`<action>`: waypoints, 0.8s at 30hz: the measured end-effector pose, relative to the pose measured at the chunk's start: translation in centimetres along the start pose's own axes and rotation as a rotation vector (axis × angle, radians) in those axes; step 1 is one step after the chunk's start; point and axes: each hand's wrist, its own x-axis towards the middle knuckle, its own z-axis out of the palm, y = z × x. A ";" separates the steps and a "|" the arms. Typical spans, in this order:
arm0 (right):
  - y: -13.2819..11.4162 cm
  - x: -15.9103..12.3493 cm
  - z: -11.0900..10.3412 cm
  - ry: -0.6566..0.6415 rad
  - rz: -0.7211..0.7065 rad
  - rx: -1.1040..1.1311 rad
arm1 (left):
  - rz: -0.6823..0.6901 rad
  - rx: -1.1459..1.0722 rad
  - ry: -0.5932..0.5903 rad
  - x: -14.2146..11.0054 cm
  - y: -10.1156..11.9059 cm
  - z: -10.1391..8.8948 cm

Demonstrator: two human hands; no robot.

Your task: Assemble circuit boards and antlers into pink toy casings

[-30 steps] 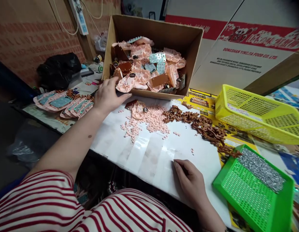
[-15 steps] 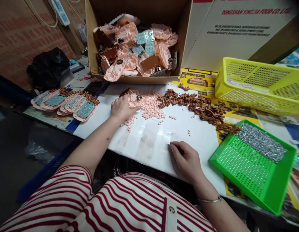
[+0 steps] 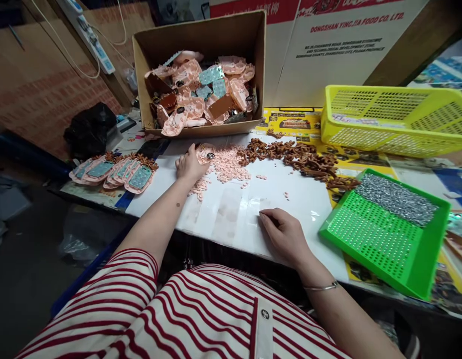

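My left hand (image 3: 191,166) is closed around the near left side of a pink plastic shell (image 3: 204,149), which has a round black part on it. The fingers hide much of this shell. It sits at the left edge of a heap of small pink plastic pieces (image 3: 231,163) on the white work surface (image 3: 231,212). My right hand (image 3: 285,233) rests near the front edge of that surface, fingers curled and thumb against them, with nothing showing in it. Brown, branch-shaped plastic parts (image 3: 313,162) lie in a long pile right of the pink pieces.
Behind stands a cardboard box (image 3: 201,130) full of pink shells with circuit boards. Finished-looking shells with green boards (image 3: 139,178) are stacked on the left. To the right are a yellow basket (image 3: 387,139) and a green tray (image 3: 369,239) holding small metal screws (image 3: 398,199).
The camera view has shifted, showing more of the box's top. My left hand has drawn the shell slightly, its brown board no longer visible. My right hand stays curled in place.
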 end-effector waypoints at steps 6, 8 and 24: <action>0.1 0.0 0.0 0.001 0.037 0.068 | 0.070 -0.180 0.109 -0.6 -1.4 -1.9; -0.1 0.2 -0.1 -0.004 0.062 0.111 | 0.138 -0.325 0.118 -0.9 -1.8 -2.7; -7.1 4.8 -1.6 0.007 0.353 1.179 | 0.777 -0.958 -0.577 -7.3 4.1 -5.4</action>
